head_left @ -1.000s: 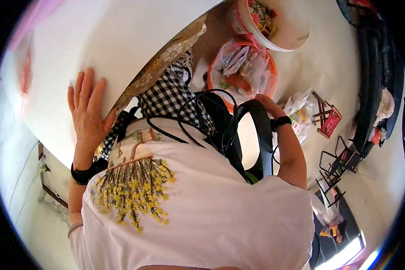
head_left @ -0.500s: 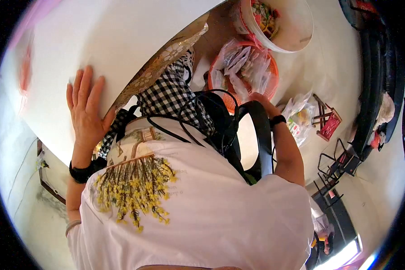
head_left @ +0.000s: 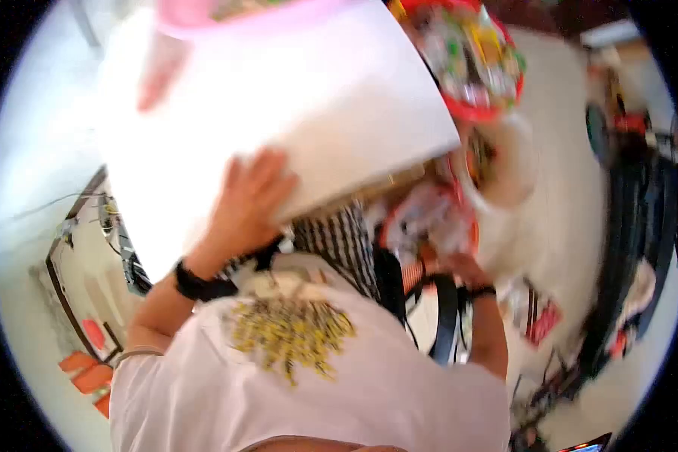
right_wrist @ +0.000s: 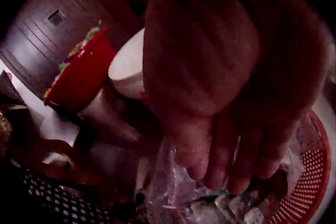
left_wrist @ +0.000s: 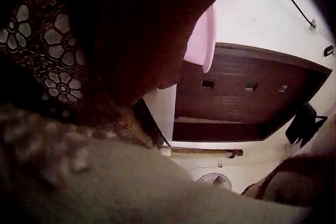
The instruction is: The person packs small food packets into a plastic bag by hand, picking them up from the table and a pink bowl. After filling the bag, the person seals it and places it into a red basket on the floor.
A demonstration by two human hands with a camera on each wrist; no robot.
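Note:
My left hand (head_left: 252, 200) rests on the white tabletop (head_left: 354, 98), palm down with the fingers apart; its wrist view is mostly dark. At the near side of an orange-red plastic basket (right_wrist: 315, 174) is my right hand (right_wrist: 236, 134). Its fingers reach down, fairly straight, with the tips right at the clear plastic bags (right_wrist: 170, 187) inside. Small packed pieces (right_wrist: 226, 208) show dimly below those fingertips. The head view is blurred around both hands.
A white bucket (head_left: 518, 169) stands beyond the basket. Farther off, a red basin (head_left: 521, 87) holds many small colourful items. A pink basin (head_left: 181, 19) sits at the table's far side. Right of me are a low red-seated stool (head_left: 544, 322) and a black sofa (head_left: 618, 248).
The head view has swung, bringing the red and pink basins into sight. My left hand still lies on the tabletop, and the right hand stays at the basket.

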